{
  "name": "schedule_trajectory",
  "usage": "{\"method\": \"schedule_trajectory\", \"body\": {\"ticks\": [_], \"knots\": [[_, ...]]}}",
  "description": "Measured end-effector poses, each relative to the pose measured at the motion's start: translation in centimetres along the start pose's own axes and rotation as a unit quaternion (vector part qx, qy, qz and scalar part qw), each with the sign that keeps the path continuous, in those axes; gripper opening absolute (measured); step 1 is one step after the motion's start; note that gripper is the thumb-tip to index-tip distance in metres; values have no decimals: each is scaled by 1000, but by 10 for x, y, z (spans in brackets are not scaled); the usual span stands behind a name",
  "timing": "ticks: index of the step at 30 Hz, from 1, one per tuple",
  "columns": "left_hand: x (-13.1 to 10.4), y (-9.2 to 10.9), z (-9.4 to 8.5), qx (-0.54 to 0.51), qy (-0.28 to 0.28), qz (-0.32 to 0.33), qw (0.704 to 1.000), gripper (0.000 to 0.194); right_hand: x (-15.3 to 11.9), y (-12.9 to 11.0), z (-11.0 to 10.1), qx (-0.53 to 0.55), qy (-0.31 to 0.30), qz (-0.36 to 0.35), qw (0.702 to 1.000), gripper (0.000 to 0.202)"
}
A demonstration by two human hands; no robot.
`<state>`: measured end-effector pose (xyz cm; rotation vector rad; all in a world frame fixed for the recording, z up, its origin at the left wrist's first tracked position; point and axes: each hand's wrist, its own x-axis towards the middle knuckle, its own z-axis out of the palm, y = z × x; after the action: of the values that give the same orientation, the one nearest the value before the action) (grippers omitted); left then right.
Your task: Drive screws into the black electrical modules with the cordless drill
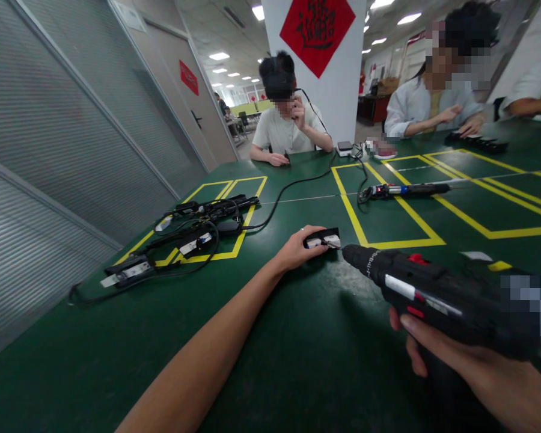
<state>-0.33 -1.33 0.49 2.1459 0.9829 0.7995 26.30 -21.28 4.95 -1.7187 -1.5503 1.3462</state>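
In the middle of the green table, my left hand (300, 248) grips a small black part with white patches (332, 240) and holds it against the tabletop. My right hand (451, 349) is wrapped round the handle of a black and red power drill (415, 282). The drill points left, and its chuck (356, 257) is close to the black part. A thin bit reaches from the chuck to the part's right end; whether it touches cannot be made out.
Black devices with cables (207, 225) lie inside yellow tape at the left. A pen-shaped electric tool (401, 190) rests at the right, its cord running back. A person (293, 126) sits opposite, another (433, 114) at the far right. A black strip (478, 143) lies before the latter.
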Motion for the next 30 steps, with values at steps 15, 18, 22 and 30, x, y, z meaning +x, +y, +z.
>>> {"method": "schedule_trajectory", "body": {"ticks": [15, 18, 22, 30], "knots": [[0, -3, 0, -3, 3, 5, 1000, 47, 1, -6, 0, 4, 29, -35, 999, 40], [-1, -1, 0, -4, 8, 3, 1000, 45, -1, -6, -1, -13, 38, -47, 998, 41], [-1, 0, -1, -4, 4, -7, 1000, 44, -1, -5, -1, -4, 52, -68, 996, 37], [0, -2, -1, -3, 13, 15, 1000, 45, -3, -15, -3, 20, 20, -61, 998, 31]]}}
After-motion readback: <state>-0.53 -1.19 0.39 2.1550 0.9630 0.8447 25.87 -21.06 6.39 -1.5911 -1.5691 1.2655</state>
